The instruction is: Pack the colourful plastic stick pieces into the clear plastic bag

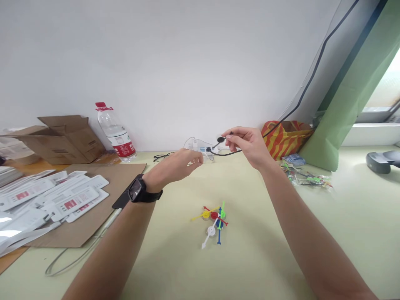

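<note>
The right hand (246, 146) pinches a small black arrow-shaped plastic stick with a round hub (222, 139) between its fingers (230, 143), raised above the far middle of the pale green desk (343, 233). The left hand (181, 163), half-curled and holding nothing visible, hovers just left of it. The thin stick could slip from so light a pinch, or snag the black cable (225, 153) just behind. It looks slender, glossy and rigid.

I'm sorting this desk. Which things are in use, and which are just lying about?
In use: black pointer pinched in right hand; left hand beside it; coloured pointers on the table below.

Lying about: bottle, cardboard box, white cards, striped bag, glasses.
</note>
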Motion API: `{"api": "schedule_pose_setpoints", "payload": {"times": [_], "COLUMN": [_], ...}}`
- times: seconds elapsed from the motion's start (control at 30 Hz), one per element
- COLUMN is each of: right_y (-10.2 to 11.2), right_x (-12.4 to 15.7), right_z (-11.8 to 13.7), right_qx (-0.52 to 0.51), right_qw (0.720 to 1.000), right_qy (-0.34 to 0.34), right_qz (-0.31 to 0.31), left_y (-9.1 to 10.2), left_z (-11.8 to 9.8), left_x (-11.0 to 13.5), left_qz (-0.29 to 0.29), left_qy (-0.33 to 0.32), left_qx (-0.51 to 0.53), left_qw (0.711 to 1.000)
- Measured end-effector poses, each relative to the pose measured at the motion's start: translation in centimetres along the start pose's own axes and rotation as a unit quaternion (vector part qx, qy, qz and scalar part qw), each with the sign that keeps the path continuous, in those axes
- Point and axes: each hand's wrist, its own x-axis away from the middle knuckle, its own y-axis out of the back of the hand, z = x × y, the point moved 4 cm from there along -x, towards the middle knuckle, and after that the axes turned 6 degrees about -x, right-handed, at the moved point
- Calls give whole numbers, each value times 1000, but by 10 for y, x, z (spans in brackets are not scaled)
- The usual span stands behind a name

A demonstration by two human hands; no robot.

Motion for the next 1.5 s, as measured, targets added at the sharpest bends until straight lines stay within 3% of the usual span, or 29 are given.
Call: {"api": "schedule_pose_setpoints", "payload": {"times": [0.27,0.53,0.73,0.97,1.17,1.5], "right_y": [-13,-31,-37,-36,-38,-37], "right_x": [9,17,18,17,17,17], "right_z": [30,40,35,25,20,11], "right_qx": [58,173,204,248,270,337], "right_qw": [996,977,966,959,955,934], "right_qy": [65,110,114,127,102,57], "right_qz": [30,66,108,55,71,102], "left_y": [-2,1,2,2,1,2], "left_z": [-1,-14,-21,-28,-35,-25], "left_x": [-1,2,2,2,2,1], "left_qz": [-15,10,24,28,27,49], "left_qy": [23,-10,-14,-44,-64,-23], "left_qx": [-11,-17,-12,-2,4,-24], "left_qw": [1000,1000,1000,999,998,998]}}
